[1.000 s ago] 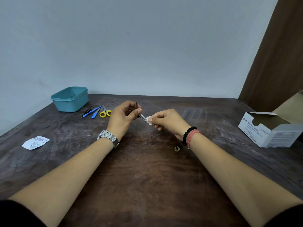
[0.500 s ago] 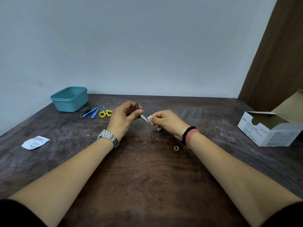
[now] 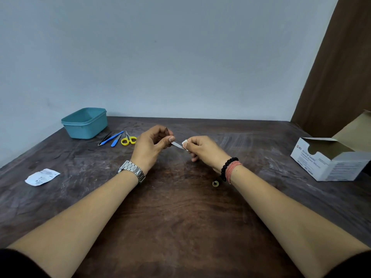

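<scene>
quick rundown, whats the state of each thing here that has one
left hand: grips the metal tool
right hand: pinches the white swab
metal tool: held in the air, tip at the swab
white swab: pressed against the tool's tip
alcohol swab box: open, flap up
teal tub: upright, no lid on
yellow scissors: blades shut, lying flat
wrapper: crumpled, lying flat

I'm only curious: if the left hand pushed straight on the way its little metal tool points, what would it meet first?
The white pad pinched in the right hand. The metal tool in the left hand seems to touch it, though depth is unclear.
</scene>
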Demonstrator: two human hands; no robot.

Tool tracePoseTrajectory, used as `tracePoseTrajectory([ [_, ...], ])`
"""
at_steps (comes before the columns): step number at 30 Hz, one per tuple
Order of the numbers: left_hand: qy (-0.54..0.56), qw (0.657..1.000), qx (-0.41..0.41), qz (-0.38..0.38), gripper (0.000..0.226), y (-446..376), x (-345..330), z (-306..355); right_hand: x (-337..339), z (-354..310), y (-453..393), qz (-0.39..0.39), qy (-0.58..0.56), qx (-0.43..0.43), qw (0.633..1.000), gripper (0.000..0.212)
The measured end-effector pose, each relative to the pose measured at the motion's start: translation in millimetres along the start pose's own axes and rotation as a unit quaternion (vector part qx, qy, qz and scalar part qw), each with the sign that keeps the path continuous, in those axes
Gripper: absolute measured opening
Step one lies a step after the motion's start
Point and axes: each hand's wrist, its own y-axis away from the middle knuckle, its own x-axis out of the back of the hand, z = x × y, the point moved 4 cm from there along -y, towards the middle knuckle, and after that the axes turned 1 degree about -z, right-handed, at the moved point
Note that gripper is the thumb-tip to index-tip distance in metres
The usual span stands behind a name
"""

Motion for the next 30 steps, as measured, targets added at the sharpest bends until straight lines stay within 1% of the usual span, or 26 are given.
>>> tracePoseTrajectory([
  [3,0.004,1.000,0.002,-0.003,0.015,-0.1,0.1,-3.3,-0.6,3.8,-1.1,0.011,-0.026,-0.007,1.000,0.031],
  [5,0.006,1.000,0.002,-0.002,0.016,-0.3,0.8,-3.5,-2.5,3.5,-0.7,0.006,-0.067,-0.019,0.998,0.031],
  [8,0.014,1.000,0.002,0.000,0.017,-0.8,1.5,-3.8,-4.0,0.2,1.7,-0.007,-0.128,-0.031,0.991,0.021],
  [10,0.022,1.000,0.004,-0.001,0.016,0.2,0.5,-4.7,-4.0,-0.1,3.1,-0.006,-0.154,-0.037,0.987,0.023],
  [12,0.026,1.000,0.002,-0.002,0.016,0.2,0.0,-4.6,-3.4,0.1,3.2,0.005,-0.171,-0.045,0.984,0.026],
  [15,0.031,1.000,0.004,-0.002,0.016,-0.6,0.0,-5.4,0.3,0.8,3.9,0.033,-0.199,-0.061,0.977,0.021],
  [18,0.027,1.000,0.007,0.000,0.017,-1.0,0.6,-6.5,4.0,1.6,5.1,0.049,-0.207,-0.062,0.975,0.015],
  [21,0.010,1.000,0.003,0.000,0.017,-0.1,0.7,-6.1,3.5,-3.2,8.5,0.035,-0.217,-0.043,0.975,0.008],
  [24,0.010,1.000,0.004,-0.005,0.018,0.0,0.3,-6.2,1.9,-7.1,9.9,0.024,-0.204,-0.027,0.978,0.011],
  [26,-0.020,1.000,-0.010,-0.010,0.017,-0.1,-0.8,-4.4,0.6,-7.1,9.9,0.019,-0.187,-0.026,0.982,0.009],
  [30,-0.064,0.997,-0.040,-0.013,0.013,1.5,-2.4,-0.3,-0.6,-5.0,10.0,0.019,-0.198,-0.052,0.979,0.011],
])
